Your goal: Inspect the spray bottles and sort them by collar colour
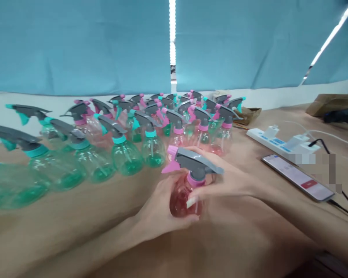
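Note:
A pink spray bottle (178,200) with a grey and pink trigger head is held between both hands in front of me. My left hand (162,208) wraps around the lower body from the left, thumb across the front. My right hand (217,181) grips the upper body just under the pink collar, its thumb over the front and its other fingers hidden behind the bottle. Close to the left stand green spray bottles (127,156) with turquoise collars. Just beyond my hands is another pink spray bottle (222,135).
Several more green and pink spray bottles fill the back and left of the table (104,216). To the right lie a white power strip (278,144) with plugs, a phone (298,177) and cables. A cardboard box (330,104) sits at the far right. Blue curtains (84,46) hang behind.

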Tool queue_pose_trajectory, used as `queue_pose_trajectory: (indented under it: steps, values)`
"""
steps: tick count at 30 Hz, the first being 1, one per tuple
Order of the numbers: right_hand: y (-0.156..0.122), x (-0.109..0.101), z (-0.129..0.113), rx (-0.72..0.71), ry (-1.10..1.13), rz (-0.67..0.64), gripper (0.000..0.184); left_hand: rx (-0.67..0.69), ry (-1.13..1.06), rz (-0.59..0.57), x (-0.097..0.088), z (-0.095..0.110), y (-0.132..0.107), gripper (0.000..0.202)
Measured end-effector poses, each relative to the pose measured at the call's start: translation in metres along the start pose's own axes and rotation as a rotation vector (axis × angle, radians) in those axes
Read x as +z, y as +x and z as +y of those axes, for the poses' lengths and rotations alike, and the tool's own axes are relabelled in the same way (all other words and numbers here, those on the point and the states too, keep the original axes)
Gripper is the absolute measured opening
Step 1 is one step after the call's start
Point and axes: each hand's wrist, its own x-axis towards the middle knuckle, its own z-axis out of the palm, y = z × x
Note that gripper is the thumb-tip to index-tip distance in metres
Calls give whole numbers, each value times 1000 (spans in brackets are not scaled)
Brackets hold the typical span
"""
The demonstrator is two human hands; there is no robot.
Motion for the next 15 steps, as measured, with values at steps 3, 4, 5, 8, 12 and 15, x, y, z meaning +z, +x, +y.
queue_pose_trajectory:
  steps: [3, 4, 5, 8, 12, 15]
  values:
    - [16, 17, -5, -25, 94, -44, 66, 38, 21, 2, -9, -1, -10, 71]
    - [20, 24, -7, -30, 119, -29, 58, 40, 29, 4, -11, -2, -13, 73]
    - [23, 30, -9, -33, 145, -5, 49, 37, 34, 5, -13, -3, -16, 75]
    - [31, 43, -14, -27, 232, 25, 26, 29, 51, -18, -19, -8, -22, 84]
    - [35, 45, -12, -68, 305, 18, 13, 37, 135, -60, -27, -18, -25, 88]
    - [32, 39, 5, 16, 280, 95, 11, -41, 281, -95, -29, -29, -26, 89]
